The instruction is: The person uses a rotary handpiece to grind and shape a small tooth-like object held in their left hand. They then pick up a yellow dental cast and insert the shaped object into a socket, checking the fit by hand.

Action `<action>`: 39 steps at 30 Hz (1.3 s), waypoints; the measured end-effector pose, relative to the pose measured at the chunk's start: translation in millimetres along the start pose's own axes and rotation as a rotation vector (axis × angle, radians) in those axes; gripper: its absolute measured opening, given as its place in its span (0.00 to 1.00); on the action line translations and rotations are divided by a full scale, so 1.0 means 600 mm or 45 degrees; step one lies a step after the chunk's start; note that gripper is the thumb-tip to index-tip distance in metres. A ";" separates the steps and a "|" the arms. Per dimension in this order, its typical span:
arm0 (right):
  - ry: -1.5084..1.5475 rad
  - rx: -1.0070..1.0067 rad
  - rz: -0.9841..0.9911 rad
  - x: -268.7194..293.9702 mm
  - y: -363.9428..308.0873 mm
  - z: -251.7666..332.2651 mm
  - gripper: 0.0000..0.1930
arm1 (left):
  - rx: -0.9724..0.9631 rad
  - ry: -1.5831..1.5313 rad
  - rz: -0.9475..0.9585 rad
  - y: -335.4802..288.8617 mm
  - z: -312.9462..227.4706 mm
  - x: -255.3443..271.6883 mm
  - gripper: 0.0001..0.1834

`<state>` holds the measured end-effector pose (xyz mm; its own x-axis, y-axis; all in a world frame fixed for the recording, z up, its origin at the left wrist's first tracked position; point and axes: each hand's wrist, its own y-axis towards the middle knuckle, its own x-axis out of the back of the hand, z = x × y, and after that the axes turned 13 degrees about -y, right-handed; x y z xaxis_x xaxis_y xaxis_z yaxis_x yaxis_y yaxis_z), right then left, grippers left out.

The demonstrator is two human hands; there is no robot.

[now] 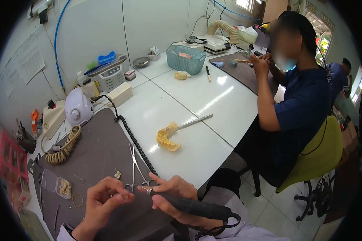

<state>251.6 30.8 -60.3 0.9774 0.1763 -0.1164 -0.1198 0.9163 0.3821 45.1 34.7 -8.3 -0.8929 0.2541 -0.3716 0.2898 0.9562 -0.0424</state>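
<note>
Handpiece [195, 205], black with a slim metal tip, sits in my right hand [176, 187] at the near edge of the scene; thumb and fingers are clamped around its front part, and the tip points left. It faces my left hand [102, 201], whose thumb and fingertips are pinched together on a small piece [126, 197], too small for me to identify. Tip and left fingers look just apart. Both hands are over the dark mat [102, 140]. I see forceps [134, 160] just beyond them, and on the left a clear box [49, 180] of pale bits with a rubber band [77, 206] near it. Farther off, a yellowish dental model [167, 140] rests on the white table [201, 156], one end of a metal rod [195, 121] beside it. Far right, another person [309, 90] in dark blue has both hands raised.
</note>
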 end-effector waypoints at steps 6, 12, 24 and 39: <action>0.011 0.017 0.003 0.002 -0.002 -0.003 0.09 | 0.012 0.067 0.003 -0.002 -0.001 -0.005 0.06; 0.007 -0.019 0.030 0.003 -0.003 0.002 0.08 | 0.076 0.008 -0.160 0.001 -0.004 -0.012 0.09; 0.091 0.135 -0.450 -0.018 -0.018 0.013 0.17 | 0.336 -0.157 -0.092 -0.017 -0.010 -0.033 0.13; -0.024 0.308 0.041 -0.005 -0.033 0.003 0.14 | 0.262 -0.196 0.054 -0.024 -0.002 -0.029 0.15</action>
<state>251.4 11.5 -65.7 0.9771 0.1955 -0.0846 -0.1081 0.7970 0.5942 55.9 17.0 -0.3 -0.8204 0.2529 -0.5129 0.4034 0.8916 -0.2056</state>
